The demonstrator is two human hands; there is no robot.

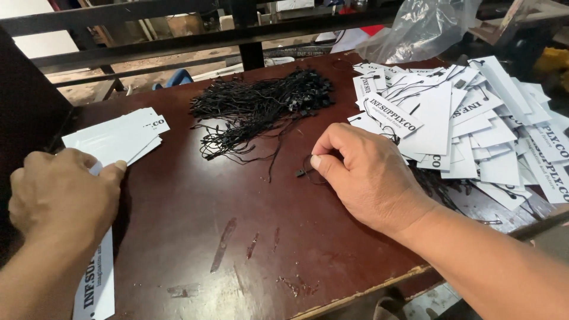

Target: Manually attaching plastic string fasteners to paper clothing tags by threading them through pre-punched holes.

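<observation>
Left hand (59, 198) curled around a stiff white card tag (98, 278), right hand (364, 175) pinching, seemingly, a thin black cord (305, 172), glossy scuffed dark desk (237, 237)

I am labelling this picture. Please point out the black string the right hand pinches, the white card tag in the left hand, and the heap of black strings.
Thin black string (303, 172), head view, its small clasp.
Long white card tag (98, 284), head view, lower printed part.
Heap of black strings (261, 104), head view, middle.

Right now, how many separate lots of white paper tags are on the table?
3: a big heap at the right, a small stack at the left, and one tag under the left hand. More may be hidden.
</observation>
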